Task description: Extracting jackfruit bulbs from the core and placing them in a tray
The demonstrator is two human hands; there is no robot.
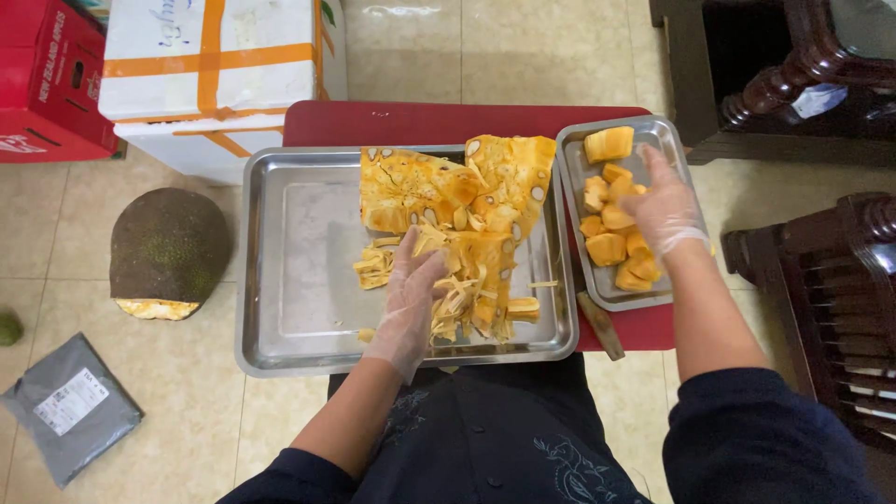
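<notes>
A cut-open jackfruit piece (467, 191), yellow-orange with pale seeds and stringy fibres, lies in a large steel tray (299, 271). My left hand (411, 294), in a clear plastic glove, rests on the fibrous lower part of the fruit with fingers spread. My right hand (665, 207), also gloved, hovers open over a smaller steel tray (653, 131) at the right, just above a pile of orange jackfruit pods (611, 238). Whether its fingers touch a pod is unclear.
Both trays sit on a small red table (373, 121). A knife handle (599, 324) pokes out between the trays. On the tiled floor lie half a jackfruit (168, 252), a grey parcel bag (70, 406), a white box (219, 75) and a red box (47, 79). Dark wooden furniture (821, 280) stands at right.
</notes>
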